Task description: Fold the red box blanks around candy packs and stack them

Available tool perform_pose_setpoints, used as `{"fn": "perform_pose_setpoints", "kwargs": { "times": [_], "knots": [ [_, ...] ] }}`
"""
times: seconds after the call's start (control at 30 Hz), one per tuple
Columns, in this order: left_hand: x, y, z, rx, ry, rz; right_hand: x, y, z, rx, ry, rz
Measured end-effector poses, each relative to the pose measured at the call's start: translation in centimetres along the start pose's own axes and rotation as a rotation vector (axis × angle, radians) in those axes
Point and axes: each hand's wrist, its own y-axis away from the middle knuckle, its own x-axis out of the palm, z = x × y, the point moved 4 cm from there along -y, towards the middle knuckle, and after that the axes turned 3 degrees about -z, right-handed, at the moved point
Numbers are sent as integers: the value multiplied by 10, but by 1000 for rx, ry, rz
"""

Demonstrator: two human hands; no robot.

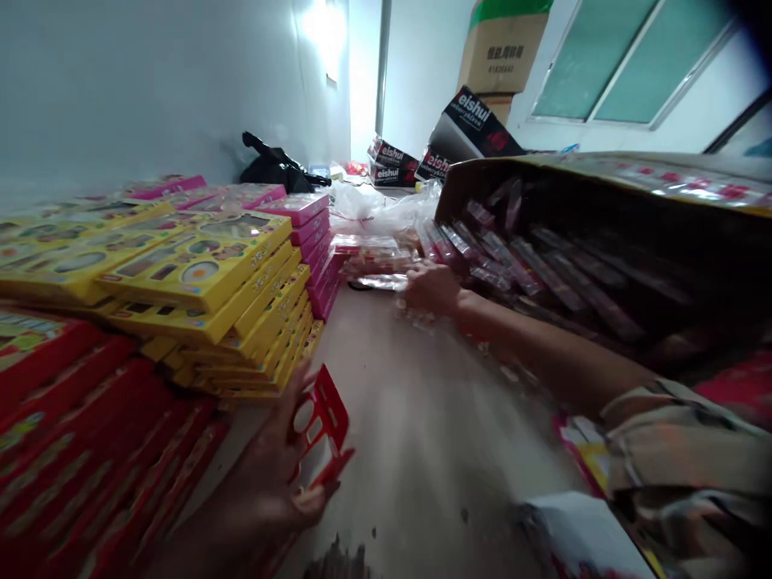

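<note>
My left hand [283, 474] is wrapped around a red cardboard box [326, 418] with cut-out windows; the box's end flap stands open toward the middle of the table. Farther away, my right hand [434, 289] is at a small pile of clear plastic packs [377, 261], its fingers closed at their near right edge. Blur hides exactly how the fingers sit on a pack. Left of my left hand lean stacked red boxes [102, 450], and behind them rise stacks of yellow boxes [205, 273] with windows.
Pink boxes [317, 249] are stacked behind the yellow ones. On the right, an open carton [482, 173] lies on its side with many clear packs inside. White plastic bags [362, 205] and black printed cartons [470, 125] stand at the back. Papers [585, 531] lie near my right sleeve.
</note>
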Motion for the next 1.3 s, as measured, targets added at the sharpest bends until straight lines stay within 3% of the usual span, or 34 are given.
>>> {"fn": "perform_pose_setpoints", "kwargs": {
  "times": [0.1,0.2,0.33,0.4,0.53,0.7,0.83,1.03,1.13,1.3],
  "knots": [
    [-23,2,-10,-87,421,88,-60,41,13,49,-157,-42],
    [-26,14,-16,-130,607,91,-111,87,27,87,-393,-23],
    [-10,37,-27,-173,727,106,-150,153,45,172,-1037,9],
    [-2,46,-36,-158,784,110,-162,183,55,180,-1178,-13],
    [11,54,-51,-100,891,180,-187,229,80,37,-1152,-16],
    [20,54,-62,18,892,294,-221,251,118,-74,-842,-93],
    [16,54,-73,236,722,141,-225,245,136,17,-963,-112],
    [30,64,-89,373,371,37,-192,240,131,205,-1159,-26],
    [41,69,-87,348,267,-125,-176,247,136,232,-1232,-77],
    [58,79,-88,219,245,-388,-161,269,158,122,-1193,-239]
  ]
}}
